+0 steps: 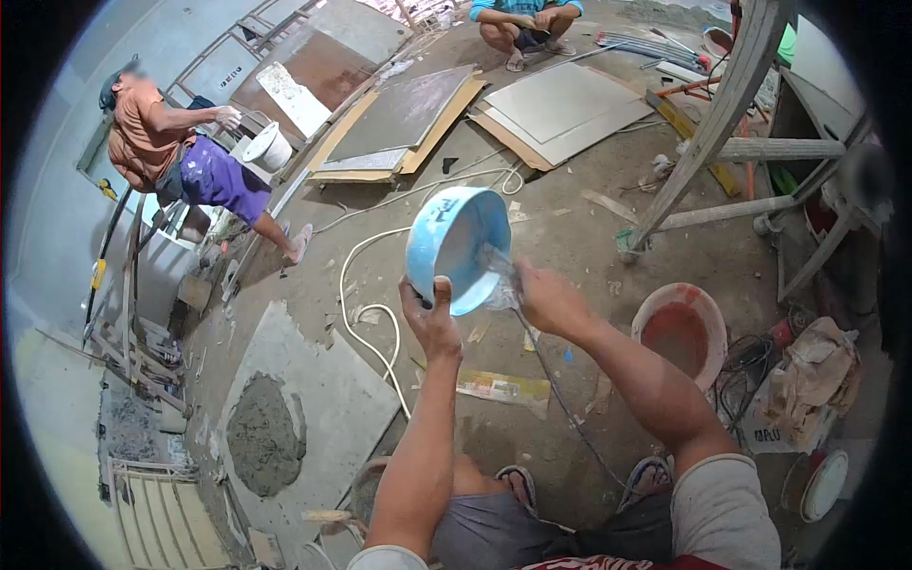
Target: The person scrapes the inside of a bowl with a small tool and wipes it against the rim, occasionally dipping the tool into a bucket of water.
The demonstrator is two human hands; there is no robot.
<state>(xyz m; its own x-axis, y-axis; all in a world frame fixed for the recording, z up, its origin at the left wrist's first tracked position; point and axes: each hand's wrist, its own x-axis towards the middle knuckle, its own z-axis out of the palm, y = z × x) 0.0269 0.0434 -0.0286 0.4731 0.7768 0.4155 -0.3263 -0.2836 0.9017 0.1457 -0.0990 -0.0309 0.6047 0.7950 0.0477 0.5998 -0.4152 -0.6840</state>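
Note:
A round blue basin [439, 223], tilted on its side with its opening facing right, is held up in front of me. My left hand [435, 318] grips its lower rim, thumb up. At the basin's opening, my right hand [549, 299] is closed on something whitish and partly see-through, perhaps a plastic bag, whose exact nature I cannot make out. Some of it reaches inside the basin. A thin dark cord hangs down below the right hand.
Wet mortar [266, 435] lies on a grey board [342, 380] at lower left. A reddish bucket [717, 328] stands right, near a wooden trestle [708, 142]. A white hose [347, 275] crosses the floor. One person [152, 133] stands left; another [525, 19] squats ahead.

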